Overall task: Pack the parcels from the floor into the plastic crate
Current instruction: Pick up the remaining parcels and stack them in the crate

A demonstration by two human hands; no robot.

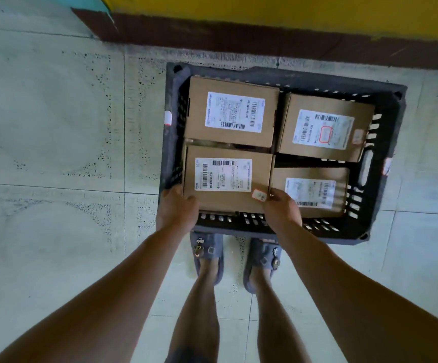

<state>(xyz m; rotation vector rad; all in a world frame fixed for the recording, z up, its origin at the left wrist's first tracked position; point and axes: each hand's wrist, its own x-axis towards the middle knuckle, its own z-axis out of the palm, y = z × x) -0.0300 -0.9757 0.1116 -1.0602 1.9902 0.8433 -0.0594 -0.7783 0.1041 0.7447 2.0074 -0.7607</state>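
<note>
Two hands: the left hand (177, 205) and right hand (282, 208) each curl round a near corner of the held parcel (228, 179). Gripping both corners probably keeps it level as it settles.
Slippers: blue slippers (207, 255) at 6 o'clock, toes at the crate's near rim, so the reach is short.
Held parcel: in the crate's 7 o'clock quarter, label up, snug against the left wall.
Low parcel (311, 191): at 4 o'clock, sitting lower and touching the held one.
Far parcels: the far-left parcel (232, 112) at 11 o'clock and the far-right parcel (325, 127) at 1 o'clock, labels up and side by side, likely laid so to fill the layer.
Crate (385, 100): dark slotted plastic, slightly askew on the floor.
Floor (55, 127): pale speckled tiles. No loose parcel shows, so packing seems nearly done.
Wall (291, 11): yellow above a brown skirting (239, 35), at 12 o'clock, near the crate's far side.
</note>
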